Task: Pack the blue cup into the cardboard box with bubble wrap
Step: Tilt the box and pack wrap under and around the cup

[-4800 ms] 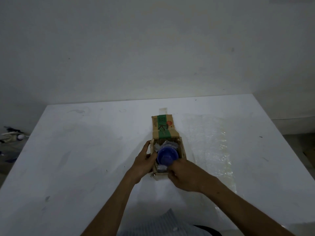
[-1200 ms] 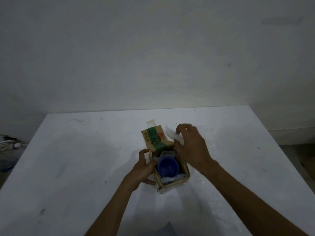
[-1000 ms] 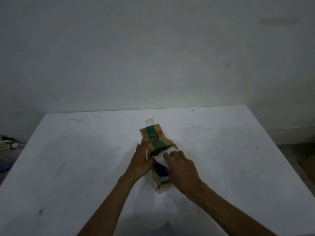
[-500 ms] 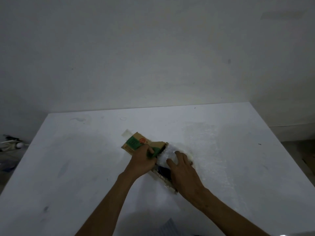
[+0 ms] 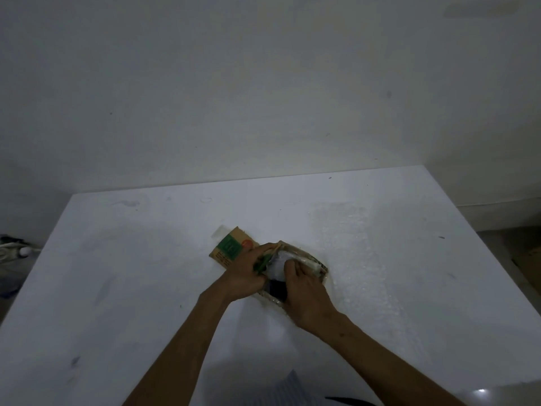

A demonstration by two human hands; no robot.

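Note:
The small cardboard box (image 5: 317, 266) sits at the middle of the white table (image 5: 146, 273), turned at an angle, its green-printed lid flap (image 5: 231, 249) lying open to the left. A wad of bubble wrap (image 5: 278, 260) fills the box's top. Only a dark sliver of the blue cup (image 5: 276, 287) shows beneath it. My left hand (image 5: 244, 272) grips the box's left wall at the flap's hinge. My right hand (image 5: 301, 288) presses its fingers down on the bubble wrap inside the box.
A sheet of clear bubble wrap (image 5: 360, 244) lies flat on the table to the right of the box. The wall stands behind the table's far edge. Cables and clutter (image 5: 13, 250) lie on the floor at the left.
The box has turned further anticlockwise under my hands. My right hand has pushed bubble wrap over the cup, which was fully visible a second ago and is now almost covered.

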